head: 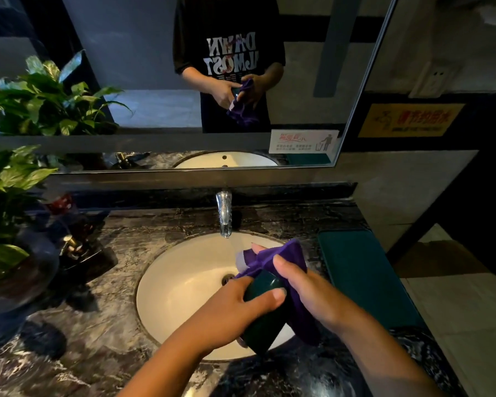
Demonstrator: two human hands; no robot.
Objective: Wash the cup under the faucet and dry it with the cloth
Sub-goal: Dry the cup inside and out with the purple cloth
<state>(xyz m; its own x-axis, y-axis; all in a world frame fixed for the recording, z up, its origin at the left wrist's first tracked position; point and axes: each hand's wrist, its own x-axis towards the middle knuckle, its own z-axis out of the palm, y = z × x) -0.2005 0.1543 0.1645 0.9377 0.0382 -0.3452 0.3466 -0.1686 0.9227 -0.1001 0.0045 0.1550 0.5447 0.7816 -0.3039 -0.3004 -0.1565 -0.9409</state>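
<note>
Over the white sink (pixel 184 282), the left hand (pixel 241 305) curls round the dark green cup (pixel 264 330), thumb across its side, while the right hand (pixel 307 290) grips the purple cloth (pixel 281 255) bunched against the cup's upper end. The faucet (pixel 224 213) stands beyond the hands, a green mat (pixel 361 270) right of them.

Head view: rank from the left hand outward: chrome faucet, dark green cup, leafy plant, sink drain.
1. Dark green cup, in the left hand.
2. Sink drain, just ahead.
3. Chrome faucet, behind basin.
4. Leafy plant, far left.
</note>
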